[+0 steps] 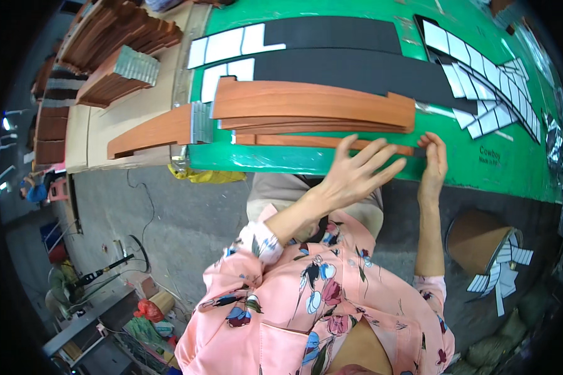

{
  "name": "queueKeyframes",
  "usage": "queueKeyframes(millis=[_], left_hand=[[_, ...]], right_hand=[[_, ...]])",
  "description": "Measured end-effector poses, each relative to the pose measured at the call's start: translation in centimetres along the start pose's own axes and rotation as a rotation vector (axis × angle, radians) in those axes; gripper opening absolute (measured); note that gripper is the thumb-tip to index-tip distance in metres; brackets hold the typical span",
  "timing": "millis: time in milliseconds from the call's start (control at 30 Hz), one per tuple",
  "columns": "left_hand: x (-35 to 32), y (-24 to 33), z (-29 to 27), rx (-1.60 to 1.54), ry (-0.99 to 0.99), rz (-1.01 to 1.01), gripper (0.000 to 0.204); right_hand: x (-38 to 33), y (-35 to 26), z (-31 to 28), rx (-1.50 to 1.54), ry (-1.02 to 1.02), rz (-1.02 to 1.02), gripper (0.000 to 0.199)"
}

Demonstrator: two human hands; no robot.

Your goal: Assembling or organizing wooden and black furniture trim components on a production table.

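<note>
A narrow orange-brown wooden strip (300, 140) lies along the near edge of the green table. Over its right half my left hand (360, 172) is spread, fingers apart, with fingertips at the strip. My right hand (433, 164) is at the strip's right end, its fingers curled and pinching at a small black pad (418, 152); the exact grip is partly hidden. Just beyond lies a stack of curved orange-brown wooden pieces (313, 103). Two long black sheets, a far one (331, 34) and a nearer one (356, 72), carry white backing squares at their left ends.
The green tabletop (275, 160) holds white-backed strips (481, 69) piled at right. At left, another wooden stack (156, 130) bridges onto a cardboard-covered surface (106, 140) bearing more stacks (116, 75). A brown bin (475, 240) with white scraps stands at lower right. Yellow plastic (209, 177) hangs off the edge.
</note>
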State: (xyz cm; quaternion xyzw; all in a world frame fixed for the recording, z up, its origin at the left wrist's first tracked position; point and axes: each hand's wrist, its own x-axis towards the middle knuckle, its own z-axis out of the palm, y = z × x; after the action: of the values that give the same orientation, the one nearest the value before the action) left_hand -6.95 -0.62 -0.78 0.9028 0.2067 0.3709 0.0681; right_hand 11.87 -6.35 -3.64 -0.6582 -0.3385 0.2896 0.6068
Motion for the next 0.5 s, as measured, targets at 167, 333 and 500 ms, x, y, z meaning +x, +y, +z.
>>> queueKeyframes(millis=[167, 333, 500], left_hand=[[-7.9, -5.0, -7.4, 0.222, 0.335, -0.355, 0.048], [-10.8, -8.4, -8.8, -0.044, 0.337, -0.821, 0.048], [-11.0, -9.9, -8.4, -0.128, 0.456, -0.755, 0.043]], right_hand=[[0.0, -0.5, -0.4, -0.065, 0.02, 0.034, 0.031], [0.8, -1.1, -0.8, -0.138, -0.108, 0.017, 0.035], [4.3, -5.2, -0.3, -0.52, -0.116, -0.14, 0.036]])
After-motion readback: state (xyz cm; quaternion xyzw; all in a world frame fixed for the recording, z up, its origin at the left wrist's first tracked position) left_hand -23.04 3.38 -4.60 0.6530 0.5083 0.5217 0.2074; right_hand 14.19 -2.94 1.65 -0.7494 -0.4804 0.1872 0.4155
